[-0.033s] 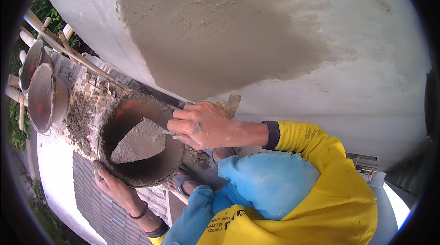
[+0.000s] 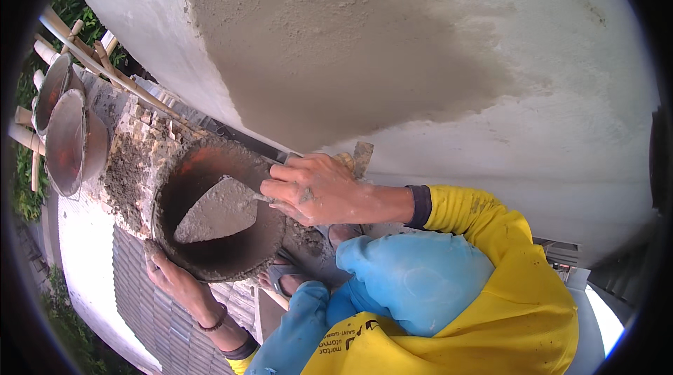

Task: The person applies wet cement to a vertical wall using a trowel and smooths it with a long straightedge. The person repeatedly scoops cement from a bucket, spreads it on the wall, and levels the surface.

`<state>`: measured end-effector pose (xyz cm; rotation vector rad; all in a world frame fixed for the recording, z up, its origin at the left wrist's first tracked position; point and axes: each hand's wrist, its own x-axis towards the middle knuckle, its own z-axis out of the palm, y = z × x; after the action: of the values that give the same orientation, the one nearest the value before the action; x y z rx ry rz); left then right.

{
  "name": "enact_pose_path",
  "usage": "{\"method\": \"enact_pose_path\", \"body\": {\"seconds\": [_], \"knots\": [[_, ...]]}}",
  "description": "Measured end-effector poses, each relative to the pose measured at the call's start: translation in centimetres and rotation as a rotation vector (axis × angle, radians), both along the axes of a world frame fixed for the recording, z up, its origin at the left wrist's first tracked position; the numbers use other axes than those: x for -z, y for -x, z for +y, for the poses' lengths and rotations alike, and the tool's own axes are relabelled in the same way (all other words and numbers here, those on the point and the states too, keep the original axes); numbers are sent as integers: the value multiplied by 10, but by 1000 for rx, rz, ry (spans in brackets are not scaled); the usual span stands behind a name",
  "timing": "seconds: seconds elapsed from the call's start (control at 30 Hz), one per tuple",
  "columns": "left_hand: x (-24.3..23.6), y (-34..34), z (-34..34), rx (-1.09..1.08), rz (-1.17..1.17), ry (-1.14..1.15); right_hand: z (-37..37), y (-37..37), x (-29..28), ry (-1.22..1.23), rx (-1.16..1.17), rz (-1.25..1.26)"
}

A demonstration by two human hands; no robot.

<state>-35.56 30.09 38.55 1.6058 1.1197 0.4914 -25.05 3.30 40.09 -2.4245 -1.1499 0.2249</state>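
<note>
My right hand point(image 2: 308, 189) is closed round the handle of a mortar-coated trowel point(image 2: 219, 212). The trowel's broad blade is inside a round bucket point(image 2: 245, 161) whose wall is smeared with grey mortar and shows orange in places. On the bucket's near left side, my left hand point(image 2: 179, 282) grips the rim, with some fingers hidden by the bucket. Ahead of my hands rises a pale wall point(image 2: 449, 140) with a large patch of damp grey plaster point(image 2: 336, 59) on it.
Two more mortar-stained buckets, one in front point(image 2: 66, 144) and one behind point(image 2: 50, 94), stand at far left beside bamboo poles point(image 2: 102, 66). Rough broken masonry point(image 2: 130, 172) lies between them and my bucket. A tiled roof point(image 2: 151, 305) is below at left. My sandalled foot point(image 2: 287, 277) is near the bucket.
The whole view has shifted very slightly. Both hands, the trowel and the bucket keep the same places relative to each other.
</note>
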Motion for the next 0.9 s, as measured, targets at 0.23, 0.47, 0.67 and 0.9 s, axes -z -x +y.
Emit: {"method": "enact_pose_path", "body": {"seconds": [0.23, 0.47, 0.67, 0.9], "knots": [[12, 5, 11, 113, -70, 7, 24, -3, 21, 340, 27, -371], [7, 0, 2, 67, -54, -4, 44, -2, 41, 531, -116, -57], [7, 4, 4, 62, 1, -38, 27, 3, 52, 416, 88, -338], [5, 0, 2, 163, 120, -281, 39, -7, 56, 207, 22, 59]]}}
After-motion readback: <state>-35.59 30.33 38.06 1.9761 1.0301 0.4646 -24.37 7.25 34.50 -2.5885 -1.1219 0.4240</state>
